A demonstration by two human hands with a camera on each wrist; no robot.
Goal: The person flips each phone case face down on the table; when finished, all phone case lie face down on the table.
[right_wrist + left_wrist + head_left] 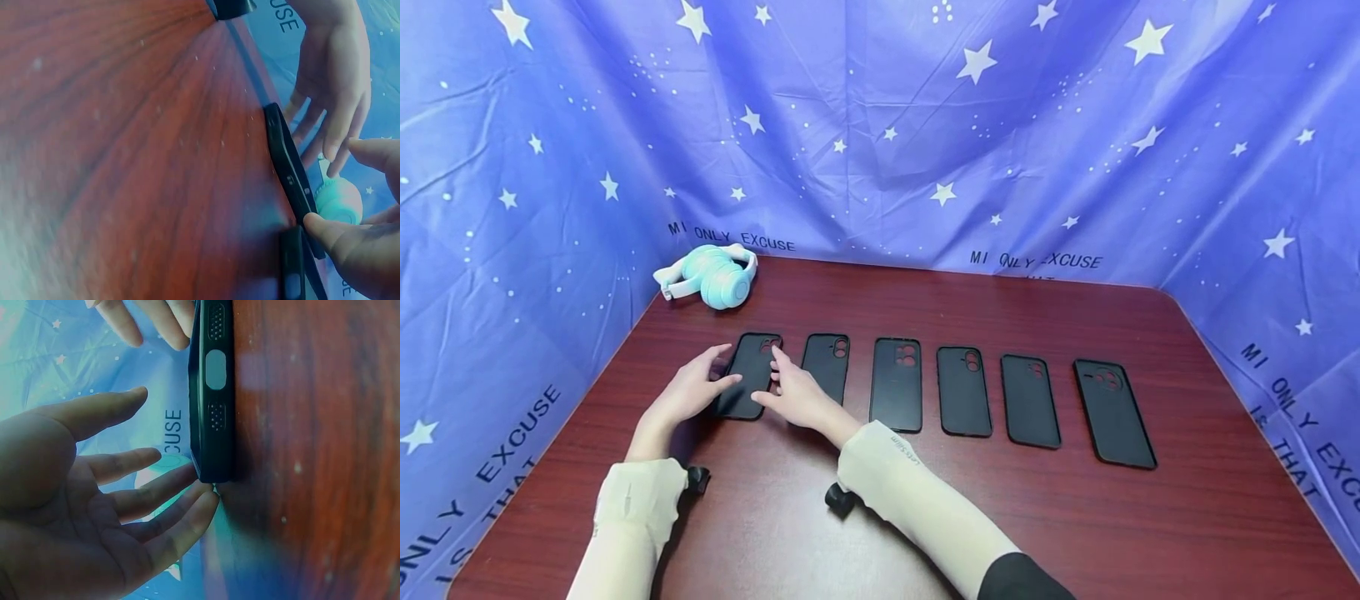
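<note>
The leftmost black phone case [748,379] lies flat on the table, its camera cutout at the far right corner. My left hand [688,390] is at its left side with fingers spread; in the left wrist view the fingertips of this hand [125,506] reach the case's edge [215,447]. On the other side, my right hand [801,398] has its fingers loosely extended by the case's right edge. In the right wrist view the right hand's finger [325,234] appears to touch or overlap the case [289,162]. Neither hand grips it.
A row of black phone cases continues rightward: a second case [827,362] partly behind the right hand, a third [895,392], and several more up to the far right one [1116,417]. Light blue headphones [726,279] lie at the back left. A star-patterned curtain [880,125] encloses the table.
</note>
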